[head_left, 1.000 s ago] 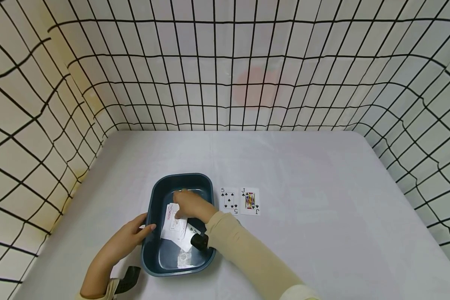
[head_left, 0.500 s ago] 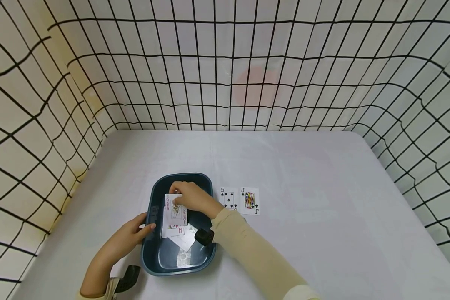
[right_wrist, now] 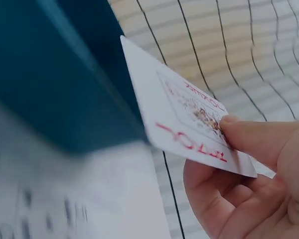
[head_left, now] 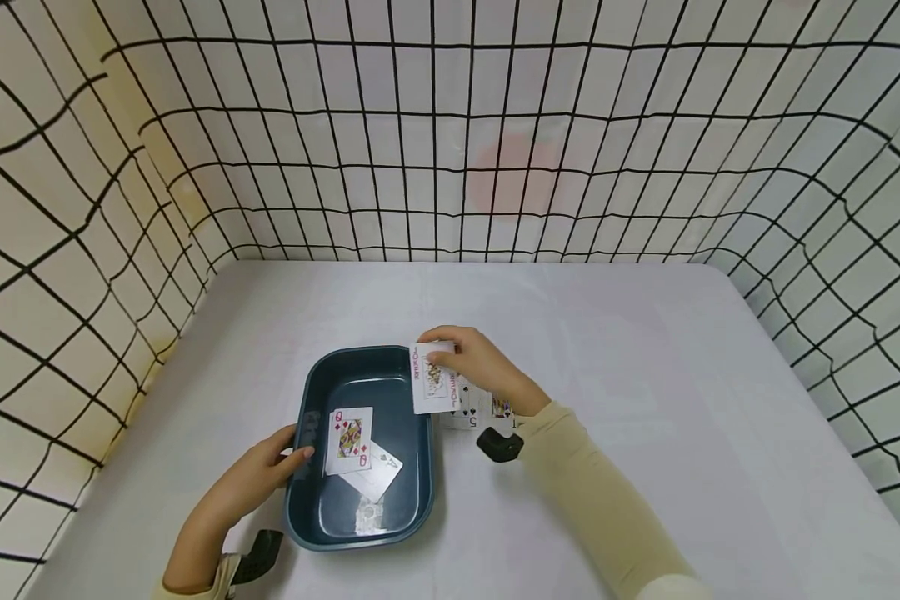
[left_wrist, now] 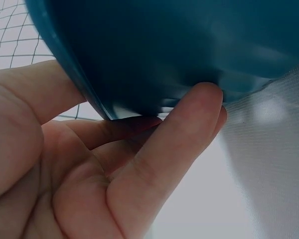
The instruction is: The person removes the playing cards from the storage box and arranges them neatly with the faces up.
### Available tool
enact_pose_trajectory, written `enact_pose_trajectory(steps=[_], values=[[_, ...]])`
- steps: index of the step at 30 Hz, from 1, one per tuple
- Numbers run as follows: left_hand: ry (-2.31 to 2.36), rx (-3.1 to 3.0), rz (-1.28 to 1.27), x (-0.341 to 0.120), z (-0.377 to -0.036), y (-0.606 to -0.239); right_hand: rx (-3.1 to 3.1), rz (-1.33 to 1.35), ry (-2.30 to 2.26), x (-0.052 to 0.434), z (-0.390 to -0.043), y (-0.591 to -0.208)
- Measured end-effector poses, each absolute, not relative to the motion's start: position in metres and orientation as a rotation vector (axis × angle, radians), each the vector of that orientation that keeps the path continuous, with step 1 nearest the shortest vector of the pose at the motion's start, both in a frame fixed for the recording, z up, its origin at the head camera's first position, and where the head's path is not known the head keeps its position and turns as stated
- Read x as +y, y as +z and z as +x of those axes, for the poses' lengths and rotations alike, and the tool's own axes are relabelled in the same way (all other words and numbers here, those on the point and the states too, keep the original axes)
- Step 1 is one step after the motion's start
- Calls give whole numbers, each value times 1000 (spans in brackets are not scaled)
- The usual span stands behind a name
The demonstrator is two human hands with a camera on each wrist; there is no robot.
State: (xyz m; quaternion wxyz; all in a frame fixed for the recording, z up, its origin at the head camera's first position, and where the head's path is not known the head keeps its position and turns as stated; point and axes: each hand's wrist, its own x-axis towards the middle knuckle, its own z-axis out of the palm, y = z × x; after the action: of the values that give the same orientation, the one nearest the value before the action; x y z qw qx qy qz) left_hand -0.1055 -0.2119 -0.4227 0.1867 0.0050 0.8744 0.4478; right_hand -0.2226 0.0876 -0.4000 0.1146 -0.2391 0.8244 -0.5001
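My right hand [head_left: 487,367] pinches a joker card [head_left: 424,396] between thumb and fingers, above the right rim of a dark blue plastic tub [head_left: 326,521]. In the right wrist view the thumb lies on the face of the joker card [right_wrist: 159,112], and the fingers are behind it. My left hand [head_left: 258,467] holds the tub's left side, thumb over the rim and fingers outside. Inside the tub, a queen of diamonds [head_left: 348,437] partly covers an ace [head_left: 382,472]. On the table to the right lie a five of spades [head_left: 461,419] and a jack [head_left: 502,408], both partly hidden by my right hand and the joker.
A white cloth covers the table [head_left: 645,375]. Black wire mesh [head_left: 450,137] rises along the back and both sides. Dark wrist-worn devices sit on both wrists, the left one [head_left: 258,557] close to the tub's outer wall.
My right hand has lifted the joker off the queen and carried it right and up to the tub's edge. The queen now shows fully. My left hand has stayed put.
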Motion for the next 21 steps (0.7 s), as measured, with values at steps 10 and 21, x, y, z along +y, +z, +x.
enact_pose_trajectory(steps=[10, 21], values=[[1265, 2450, 18, -212, -105, -423, 2499, -361, -1452, 186, -224, -430], [1262, 2449, 33, -214, -106, -423, 2692, -250, -1132, 231, -219, -464]])
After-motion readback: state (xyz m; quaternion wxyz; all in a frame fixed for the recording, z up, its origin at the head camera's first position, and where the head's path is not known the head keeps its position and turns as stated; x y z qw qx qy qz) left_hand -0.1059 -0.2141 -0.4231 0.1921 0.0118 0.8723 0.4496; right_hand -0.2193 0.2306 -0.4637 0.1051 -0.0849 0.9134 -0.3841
